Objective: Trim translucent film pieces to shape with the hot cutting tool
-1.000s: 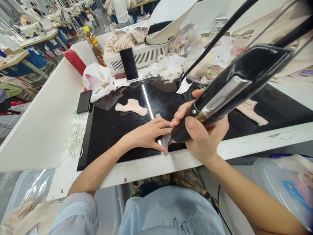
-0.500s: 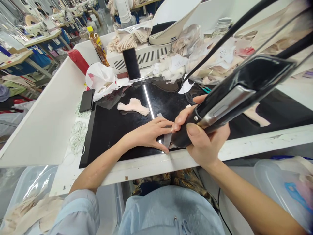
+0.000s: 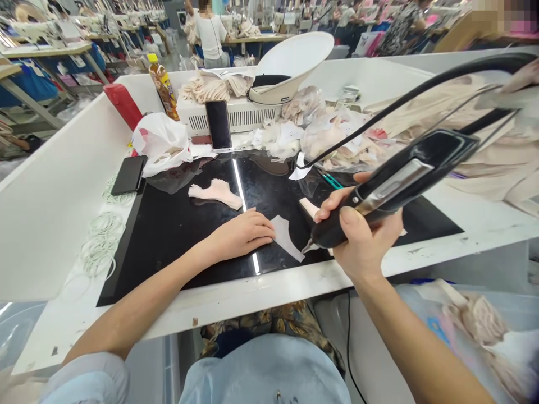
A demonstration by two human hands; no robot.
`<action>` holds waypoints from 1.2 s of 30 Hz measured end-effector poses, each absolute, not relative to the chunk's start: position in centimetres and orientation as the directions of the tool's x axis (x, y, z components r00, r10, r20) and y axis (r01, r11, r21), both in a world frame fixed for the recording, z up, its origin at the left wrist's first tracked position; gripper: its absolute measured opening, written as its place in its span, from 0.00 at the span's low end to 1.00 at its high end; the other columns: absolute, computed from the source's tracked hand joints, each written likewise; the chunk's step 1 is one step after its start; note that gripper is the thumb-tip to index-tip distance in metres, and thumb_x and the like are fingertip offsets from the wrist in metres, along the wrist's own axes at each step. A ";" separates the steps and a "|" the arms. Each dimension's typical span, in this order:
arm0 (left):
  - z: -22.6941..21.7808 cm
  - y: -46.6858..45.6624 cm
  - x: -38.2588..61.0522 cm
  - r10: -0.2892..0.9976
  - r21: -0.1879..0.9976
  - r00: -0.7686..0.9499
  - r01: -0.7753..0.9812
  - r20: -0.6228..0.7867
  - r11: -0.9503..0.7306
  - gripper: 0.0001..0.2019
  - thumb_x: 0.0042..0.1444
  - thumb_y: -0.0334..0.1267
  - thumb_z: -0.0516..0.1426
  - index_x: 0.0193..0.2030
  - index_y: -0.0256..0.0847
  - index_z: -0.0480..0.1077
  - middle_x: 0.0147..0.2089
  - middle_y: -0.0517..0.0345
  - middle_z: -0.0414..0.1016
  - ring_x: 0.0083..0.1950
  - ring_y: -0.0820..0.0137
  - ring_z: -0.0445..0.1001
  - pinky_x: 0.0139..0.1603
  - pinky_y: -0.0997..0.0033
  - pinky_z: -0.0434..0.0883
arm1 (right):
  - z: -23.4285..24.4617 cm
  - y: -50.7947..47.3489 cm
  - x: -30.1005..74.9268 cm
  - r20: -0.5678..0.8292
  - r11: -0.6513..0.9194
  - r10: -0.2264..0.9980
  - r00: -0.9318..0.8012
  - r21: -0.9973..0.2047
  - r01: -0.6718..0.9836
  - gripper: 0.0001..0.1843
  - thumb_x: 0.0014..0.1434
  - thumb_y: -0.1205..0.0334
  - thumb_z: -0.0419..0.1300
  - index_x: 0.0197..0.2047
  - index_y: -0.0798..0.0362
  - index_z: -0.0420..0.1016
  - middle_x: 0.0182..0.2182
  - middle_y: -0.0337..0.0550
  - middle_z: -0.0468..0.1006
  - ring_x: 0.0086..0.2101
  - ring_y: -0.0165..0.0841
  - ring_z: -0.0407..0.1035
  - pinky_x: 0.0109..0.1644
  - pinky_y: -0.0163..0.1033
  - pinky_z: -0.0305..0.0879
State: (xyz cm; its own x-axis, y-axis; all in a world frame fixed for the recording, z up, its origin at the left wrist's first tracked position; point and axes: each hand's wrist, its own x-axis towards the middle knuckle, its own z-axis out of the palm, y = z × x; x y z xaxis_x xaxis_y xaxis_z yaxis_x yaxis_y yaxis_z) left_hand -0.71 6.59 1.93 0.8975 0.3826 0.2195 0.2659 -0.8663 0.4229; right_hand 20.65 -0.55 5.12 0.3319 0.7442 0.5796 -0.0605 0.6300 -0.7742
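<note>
My right hand (image 3: 366, 241) is wrapped around a black glue gun (image 3: 379, 185) with a metal lever along its body. Its pointed metal nozzle (image 3: 309, 246) tilts down close to the lower right tip of a thin, pale grey fabric piece (image 3: 287, 238). At that piece's left edge, my left hand (image 3: 244, 233) has its fingers and thumb closed together on the material, low over the black board (image 3: 177, 247). To the left lies a pale pink fabric cutout (image 3: 217, 192). Another pale pink piece (image 3: 309, 207) is partly hidden behind the glue gun and my right hand.
Green-handled tweezers (image 3: 332, 180) lie at the back of the board. A white plastic bag (image 3: 162, 143), a phone (image 3: 218, 124), another phone (image 3: 129, 175) and elastic loops (image 3: 99, 241) are to the left. A black hose (image 3: 379, 106) arches from the right. Behind stands a visor hat (image 3: 290, 64).
My hands have moved apart. The glue gun's nozzle has lifted a little to the right, and more of the grey piece shows. My left hand's spread fingers have drawn together. The view has tilted up.
</note>
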 end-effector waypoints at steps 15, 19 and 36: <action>1.1 6.3 -0.4 0.370 0.468 0.898 0.226 0.240 -0.854 0.13 0.67 0.35 0.58 0.57 0.40 0.74 0.59 0.48 0.76 0.59 0.62 0.73 0.63 0.59 0.69 | 6.0 1.8 17.9 0.596 0.667 0.709 0.376 -0.741 -0.083 0.17 0.57 0.55 0.69 0.44 0.45 0.68 0.30 0.32 0.75 0.25 0.29 0.70 0.31 0.40 0.71; 1.3 6.2 -0.5 0.361 0.484 0.903 0.213 0.234 -0.848 0.12 0.67 0.36 0.58 0.55 0.39 0.75 0.58 0.46 0.76 0.59 0.61 0.73 0.63 0.59 0.69 | 5.6 2.4 16.8 0.617 0.685 0.703 0.355 -0.722 -0.101 0.16 0.57 0.55 0.69 0.43 0.44 0.66 0.29 0.32 0.74 0.25 0.29 0.69 0.31 0.39 0.71; 1.5 6.2 -0.4 0.369 0.528 0.905 0.211 0.214 -0.823 0.12 0.65 0.36 0.60 0.55 0.41 0.76 0.60 0.46 0.74 0.61 0.61 0.72 0.64 0.58 0.67 | 4.7 0.6 16.7 0.593 0.651 0.746 0.302 -0.745 -0.147 0.23 0.57 0.57 0.69 0.53 0.42 0.68 0.32 0.33 0.77 0.26 0.29 0.69 0.29 0.38 0.71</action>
State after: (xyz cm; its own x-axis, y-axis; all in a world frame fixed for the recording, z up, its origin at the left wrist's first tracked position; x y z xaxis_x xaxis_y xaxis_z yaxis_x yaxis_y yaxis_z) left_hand -0.44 6.22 1.50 0.9045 0.3687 0.2141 0.2106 -0.8229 0.5277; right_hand 16.66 0.61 4.74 0.3025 0.7463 0.5929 -0.1470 0.6511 -0.7446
